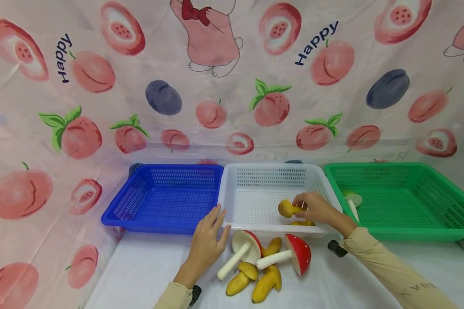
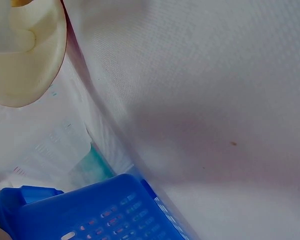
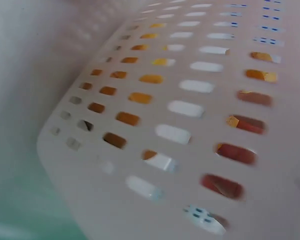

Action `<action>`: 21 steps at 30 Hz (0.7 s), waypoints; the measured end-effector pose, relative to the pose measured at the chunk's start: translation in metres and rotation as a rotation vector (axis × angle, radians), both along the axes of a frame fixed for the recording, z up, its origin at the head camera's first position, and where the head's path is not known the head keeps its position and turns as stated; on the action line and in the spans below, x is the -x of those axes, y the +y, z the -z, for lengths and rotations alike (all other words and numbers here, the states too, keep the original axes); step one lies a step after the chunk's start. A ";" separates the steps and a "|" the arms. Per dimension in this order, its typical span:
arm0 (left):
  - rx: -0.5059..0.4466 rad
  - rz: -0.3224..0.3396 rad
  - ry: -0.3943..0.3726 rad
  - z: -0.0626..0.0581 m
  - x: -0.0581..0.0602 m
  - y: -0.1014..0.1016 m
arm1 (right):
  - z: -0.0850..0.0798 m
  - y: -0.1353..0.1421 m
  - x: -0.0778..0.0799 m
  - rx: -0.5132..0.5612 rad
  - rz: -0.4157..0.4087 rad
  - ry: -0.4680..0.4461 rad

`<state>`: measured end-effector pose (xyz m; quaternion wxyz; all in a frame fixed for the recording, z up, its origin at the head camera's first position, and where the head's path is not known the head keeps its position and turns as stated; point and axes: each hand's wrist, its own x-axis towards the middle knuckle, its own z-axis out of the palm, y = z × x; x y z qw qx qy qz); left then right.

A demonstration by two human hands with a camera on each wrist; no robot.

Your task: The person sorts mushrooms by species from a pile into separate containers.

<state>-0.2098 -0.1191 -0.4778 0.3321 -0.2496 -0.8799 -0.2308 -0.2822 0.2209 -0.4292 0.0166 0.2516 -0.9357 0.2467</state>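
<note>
Inside the white basket point(image 1: 232, 195), my right hand point(image 1: 316, 208) pinches the stem of a yellow toy mushroom point(image 1: 285, 209) close over the basket floor. Another yellow mushroom point(image 1: 303, 222) lies below it, near the front wall. My left hand point(image 1: 208, 241) reaches to where the blue basket point(image 1: 148, 228) meets the white one, its fingers extended and holding nothing. To the right of that hand, on the table, lie a red-capped mushroom point(image 1: 238, 256) with its pale underside showing, a second spotted red one point(image 1: 301, 254), and several yellow mushrooms point(image 1: 268, 284).
A green basket point(image 1: 421, 235) stands at the right with a green-capped, white-stemmed mushroom point(image 1: 353, 201) at its left side. The three baskets form a row before a fruit-print cloth point(image 1: 220, 146). A white cloth point(image 1: 139, 266) covers the table.
</note>
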 end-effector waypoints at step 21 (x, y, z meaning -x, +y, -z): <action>0.010 -0.003 0.013 0.003 -0.002 -0.003 | 0.023 -0.009 0.003 0.006 0.076 -0.124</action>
